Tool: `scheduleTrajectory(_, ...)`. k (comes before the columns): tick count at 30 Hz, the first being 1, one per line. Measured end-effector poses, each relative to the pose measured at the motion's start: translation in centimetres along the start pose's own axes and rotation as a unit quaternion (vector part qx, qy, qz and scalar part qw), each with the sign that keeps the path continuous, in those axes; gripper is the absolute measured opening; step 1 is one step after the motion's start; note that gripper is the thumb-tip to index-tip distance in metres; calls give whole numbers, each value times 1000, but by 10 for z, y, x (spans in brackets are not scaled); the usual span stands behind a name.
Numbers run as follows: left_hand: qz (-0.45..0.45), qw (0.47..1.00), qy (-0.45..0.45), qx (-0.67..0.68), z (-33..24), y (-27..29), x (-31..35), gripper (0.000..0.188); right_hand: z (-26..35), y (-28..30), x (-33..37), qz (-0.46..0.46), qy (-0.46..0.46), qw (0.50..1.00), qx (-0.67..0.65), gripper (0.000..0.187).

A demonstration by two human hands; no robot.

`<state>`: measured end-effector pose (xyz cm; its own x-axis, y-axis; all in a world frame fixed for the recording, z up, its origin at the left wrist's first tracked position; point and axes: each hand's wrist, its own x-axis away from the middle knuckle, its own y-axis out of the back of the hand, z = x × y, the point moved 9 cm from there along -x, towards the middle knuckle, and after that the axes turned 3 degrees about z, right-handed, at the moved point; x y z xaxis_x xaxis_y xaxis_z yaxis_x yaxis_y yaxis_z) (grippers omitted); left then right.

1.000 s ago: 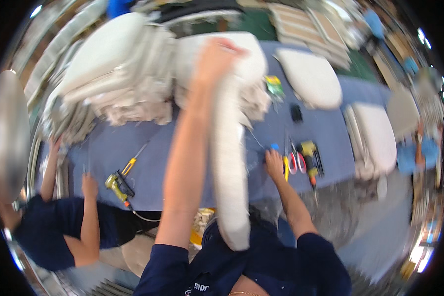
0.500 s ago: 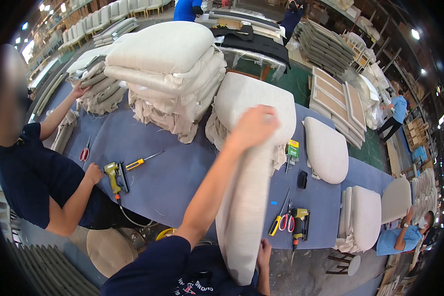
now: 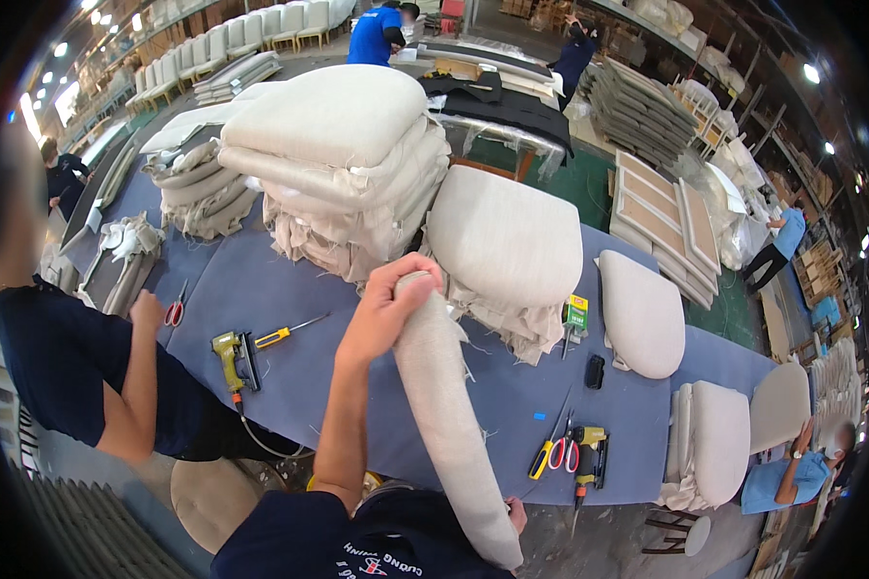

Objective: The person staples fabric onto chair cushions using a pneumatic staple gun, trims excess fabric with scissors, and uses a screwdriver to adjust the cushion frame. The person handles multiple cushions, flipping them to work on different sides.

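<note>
A beige upholstered seat cushion stands on edge in front of my body, its narrow side toward me. My left hand is wrapped round its upper end. At the lower end, my right hand shows only in part behind the cushion, against its edge. Just beyond lies another padded cushion on top of a pile with loose fabric hanging down. To the right of the held cushion are a yellow-handled screwdriver, red-handled scissors and a staple gun.
A tall cushion stack stands at the far left of the blue-covered table. A green box and single cushion lie right. On the left, a co-worker stands near a second staple gun and screwdriver.
My left hand has moved left and down from over the piled cushion to the held cushion's upper end, gripping it. The held cushion has tilted leftward. The co-worker's far arm has drawn back from the grey pile.
</note>
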<state>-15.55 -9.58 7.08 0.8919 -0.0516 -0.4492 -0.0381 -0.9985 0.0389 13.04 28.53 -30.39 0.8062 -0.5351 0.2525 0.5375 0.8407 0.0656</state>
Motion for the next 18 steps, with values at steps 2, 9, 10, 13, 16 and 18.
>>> scheduleTrajectory(2,-46,998,35,36,17,19,1,23,13,-9,-11,-26,-60,992,-104,30)
scheduleTrajectory(9,-108,993,33,-25,8,20,6,20,199,-90,-121,-72,124,965,-219,21)
scheduleTrajectory(10,-116,991,45,-42,5,17,13,20,227,-88,-134,-73,140,962,-222,23)
scheduleTrajectory(13,-132,984,47,-111,-1,25,12,22,296,-22,-132,-101,208,953,-195,27)
scheduleTrajectory(16,-153,980,28,-122,14,39,-7,24,339,36,-68,-21,218,966,-139,23)
scheduleTrajectory(18,-145,978,27,-147,37,27,-33,24,367,35,1,-45,291,955,-42,27)
